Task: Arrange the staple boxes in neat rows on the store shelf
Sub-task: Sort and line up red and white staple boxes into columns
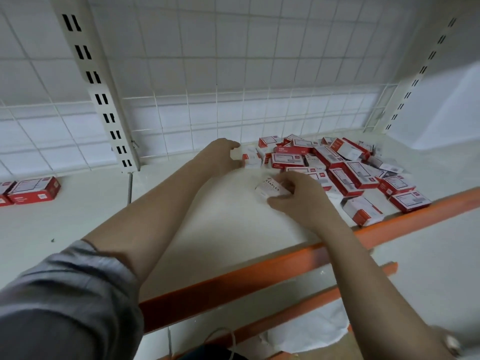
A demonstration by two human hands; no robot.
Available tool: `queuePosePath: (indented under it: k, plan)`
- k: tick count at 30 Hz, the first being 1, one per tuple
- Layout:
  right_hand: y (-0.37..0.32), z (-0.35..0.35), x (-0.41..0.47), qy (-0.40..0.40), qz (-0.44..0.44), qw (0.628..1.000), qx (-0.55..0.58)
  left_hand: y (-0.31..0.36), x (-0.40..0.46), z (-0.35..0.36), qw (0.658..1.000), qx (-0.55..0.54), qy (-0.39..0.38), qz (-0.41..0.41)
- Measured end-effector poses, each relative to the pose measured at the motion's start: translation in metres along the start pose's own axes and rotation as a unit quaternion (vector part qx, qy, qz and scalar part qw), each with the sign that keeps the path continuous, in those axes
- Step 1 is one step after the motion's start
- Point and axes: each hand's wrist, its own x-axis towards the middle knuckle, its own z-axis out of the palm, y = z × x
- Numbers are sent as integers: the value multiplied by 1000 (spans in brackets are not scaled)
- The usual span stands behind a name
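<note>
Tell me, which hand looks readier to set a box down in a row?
Probably the right hand: it grips a staple box over bare shelf. The left hand reaches the pile.

White shelf (207, 229), jumbled staple boxes (345, 167)

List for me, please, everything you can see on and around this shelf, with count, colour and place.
staple boxes pile: too many to count, red and white, jumbled at right of shelf
staple boxes at left: two visible, red and white, side by side at far left
shelf: one, white with orange front edge
wire grid back: one, white, behind shelf
slotted upright: white, left of centre
left hand: fingers around a small white box at the pile's edge
right hand: holds white staple box
</note>
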Motion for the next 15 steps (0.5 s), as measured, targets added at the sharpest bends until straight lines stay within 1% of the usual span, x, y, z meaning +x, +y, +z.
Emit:
queuePosePath:
  k: [4,6,7,9,12,15]
  plan:
    - [5,-7,-19,37,2,999,33,14,16,11,999,-9,-38,33]
    - [8,-9,-26,47,12,998,42,17,22,17,999,-9,-31,34]
    - [10,-9,-28,49,20,998,46,16,24,20,999,-10,-4,38]
    - [14,-10,-32,50,30,997,51,12,30,25,999,-16,32,10]
    - [18,-12,-35,47,33,997,45,9,28,25,999,-32,19,-39]
    - [19,-12,-35,35,20,998,44,1,15,24,995,-72,36,-65]
